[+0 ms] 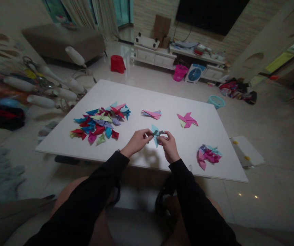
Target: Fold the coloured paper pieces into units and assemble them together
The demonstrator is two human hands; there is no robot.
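Observation:
My left hand [138, 140] and my right hand [169, 145] meet above the near edge of the white board [126, 92]. Both pinch a small folded paper piece [155, 133], light blue with a darker middle, held between their fingertips. A heap of folded paper pieces [100, 123] in red, blue, green and purple lies to the left of my hands. Beyond my hands lie a flat pink and purple folded bundle [152, 113] and a pink paper star [187, 120]. A crumpled-looking pink and blue cluster of pieces [208, 155] sits by my right forearm.
The board rests low over a shiny tiled floor, with my knees below it. Scissors and white-handled tools [46, 82] lie at the left. A red stool [117, 64], pink basket [180, 72], teal basket [216, 101] and TV cabinet [162, 56] stand behind.

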